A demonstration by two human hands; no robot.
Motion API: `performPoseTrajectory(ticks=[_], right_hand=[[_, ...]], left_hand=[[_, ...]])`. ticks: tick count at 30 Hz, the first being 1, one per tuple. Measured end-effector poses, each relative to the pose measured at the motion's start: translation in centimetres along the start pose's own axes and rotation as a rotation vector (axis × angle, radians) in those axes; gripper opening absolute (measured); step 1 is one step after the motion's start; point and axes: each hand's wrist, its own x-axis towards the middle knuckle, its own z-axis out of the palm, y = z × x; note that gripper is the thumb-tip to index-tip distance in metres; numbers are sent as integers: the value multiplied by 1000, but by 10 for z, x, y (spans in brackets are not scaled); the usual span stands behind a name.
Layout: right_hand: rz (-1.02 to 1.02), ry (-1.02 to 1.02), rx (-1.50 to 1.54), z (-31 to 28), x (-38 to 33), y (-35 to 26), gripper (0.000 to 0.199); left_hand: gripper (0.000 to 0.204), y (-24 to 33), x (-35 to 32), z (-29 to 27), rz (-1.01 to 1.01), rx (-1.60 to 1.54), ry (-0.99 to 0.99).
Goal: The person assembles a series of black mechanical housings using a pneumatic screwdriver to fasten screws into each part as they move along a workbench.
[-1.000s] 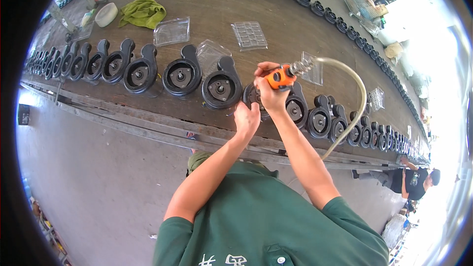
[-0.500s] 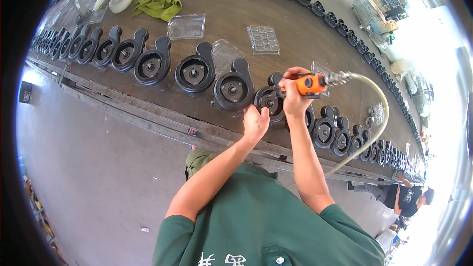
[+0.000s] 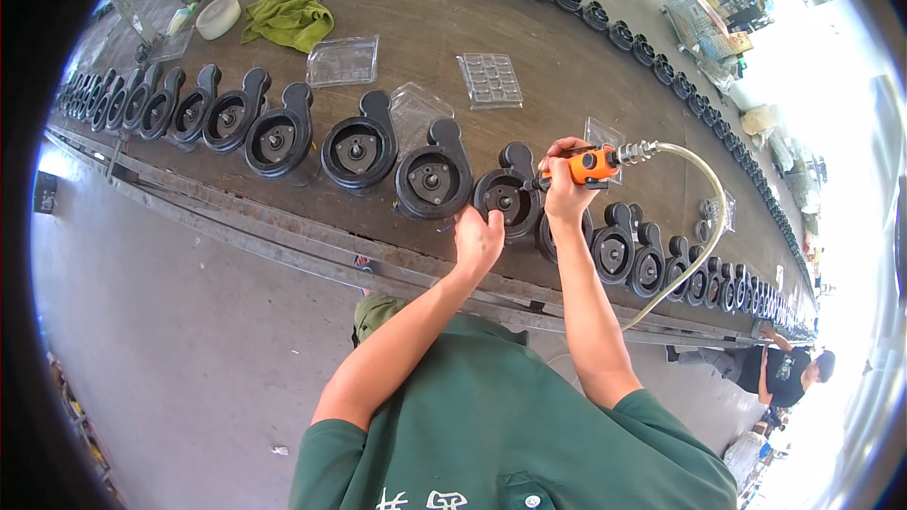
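Over on the left, a green cloth (image 3: 288,21) lies on the table (image 3: 406,14), behind a row of round black housings (image 3: 359,149). The left hand (image 3: 479,244) has its fingertips at the near rim of one housing (image 3: 505,200); whether it grips, I can't tell. Right of that, the right hand (image 3: 567,194) is wrapped around an orange tool (image 3: 592,165), its nose toward that housing, a pale hose (image 3: 710,179) curving off its back end.

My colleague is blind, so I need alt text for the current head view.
A person's right hand grips an orange air tool with a pale hose beside a round black housing, while the left hand is at that housing's near rim. Similar housings line the near side of a brown tabletop, with clear plastic trays and a green cloth beyond.
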Motion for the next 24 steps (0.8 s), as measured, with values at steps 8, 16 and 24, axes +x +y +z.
performPoseTrajectory(ticks=[8,16,24], right_hand=[[17,-39,20,1,-1,1,22],[33,3,40,-3,-4,-5,23],[39,-1,2,-5,-2,-7,21]], left_hand=[[52,-1,0,1,-8,28,9],[45,10,-5,-4,-28,55,-1],[43,-2,0,2,25,121,70]])
